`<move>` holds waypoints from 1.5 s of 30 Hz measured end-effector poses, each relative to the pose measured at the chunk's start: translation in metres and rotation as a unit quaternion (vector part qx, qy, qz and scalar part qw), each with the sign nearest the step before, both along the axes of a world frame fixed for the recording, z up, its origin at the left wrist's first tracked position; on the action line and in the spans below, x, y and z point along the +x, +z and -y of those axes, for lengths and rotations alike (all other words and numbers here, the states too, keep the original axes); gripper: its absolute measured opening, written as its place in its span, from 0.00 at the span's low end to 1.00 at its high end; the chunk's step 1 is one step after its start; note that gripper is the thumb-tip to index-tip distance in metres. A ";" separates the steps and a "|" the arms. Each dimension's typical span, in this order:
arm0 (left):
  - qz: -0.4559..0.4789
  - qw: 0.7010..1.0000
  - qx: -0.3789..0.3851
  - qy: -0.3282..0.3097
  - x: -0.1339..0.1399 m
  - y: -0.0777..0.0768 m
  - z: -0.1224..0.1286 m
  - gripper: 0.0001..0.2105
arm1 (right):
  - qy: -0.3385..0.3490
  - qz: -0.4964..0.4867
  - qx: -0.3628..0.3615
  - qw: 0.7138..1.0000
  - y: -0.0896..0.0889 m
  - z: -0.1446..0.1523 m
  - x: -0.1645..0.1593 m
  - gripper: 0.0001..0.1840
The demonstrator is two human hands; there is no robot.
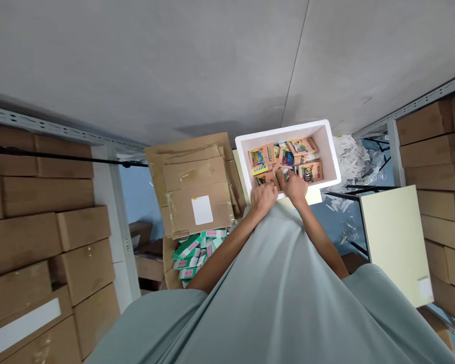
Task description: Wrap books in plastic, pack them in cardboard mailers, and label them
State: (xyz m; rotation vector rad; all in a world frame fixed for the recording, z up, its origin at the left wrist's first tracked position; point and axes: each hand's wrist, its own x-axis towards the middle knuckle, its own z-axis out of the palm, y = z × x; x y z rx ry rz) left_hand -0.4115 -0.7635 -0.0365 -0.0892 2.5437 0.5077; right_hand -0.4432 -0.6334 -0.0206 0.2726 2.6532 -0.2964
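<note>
A white foam box holds several small orange-pink packs with colourful printing, lying loose at different angles. At the near left wall of the box is my left hand, its fingers curled beside an orange pack; what they grip, if anything, is hidden. My right hand reaches over the near rim, fingers bent together among the packs near the middle. Something small may be between those fingertips, but it is too small to name. Another orange pack lies just right of that hand.
Left of the foam box, flattened cardboard with a white label leans over an open carton of green and pink boxes. Stacked cartons fill the left shelf, others the right. White scraps and a cream panel are at right.
</note>
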 end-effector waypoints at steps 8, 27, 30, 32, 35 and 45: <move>-0.002 1.000 0.000 0.006 -0.001 0.003 -0.001 0.20 | 0.002 0.011 0.017 1.000 -0.001 -0.002 -0.003 0.31; -0.019 1.000 -0.021 -0.013 -0.004 -0.005 0.001 0.21 | -0.097 -0.055 0.020 0.994 -0.048 -0.048 -0.088 0.50; -0.023 0.999 -0.019 -0.014 -0.005 -0.001 0.001 0.21 | -0.124 -0.072 -0.001 0.990 -0.058 -0.049 -0.100 0.53; -0.025 1.000 -0.014 -0.013 -0.005 0.001 0.001 0.20 | -0.138 -0.075 -0.042 0.987 -0.061 -0.047 -0.099 0.48; -0.020 1.000 -0.016 -0.013 -0.005 0.002 0.000 0.20 | -0.102 -0.037 -0.133 0.985 -0.063 -0.041 -0.092 0.40; -0.011 0.999 -0.025 -0.023 -0.005 0.008 0.001 0.20 | -0.070 -0.053 -0.186 0.979 -0.059 -0.015 -0.076 0.27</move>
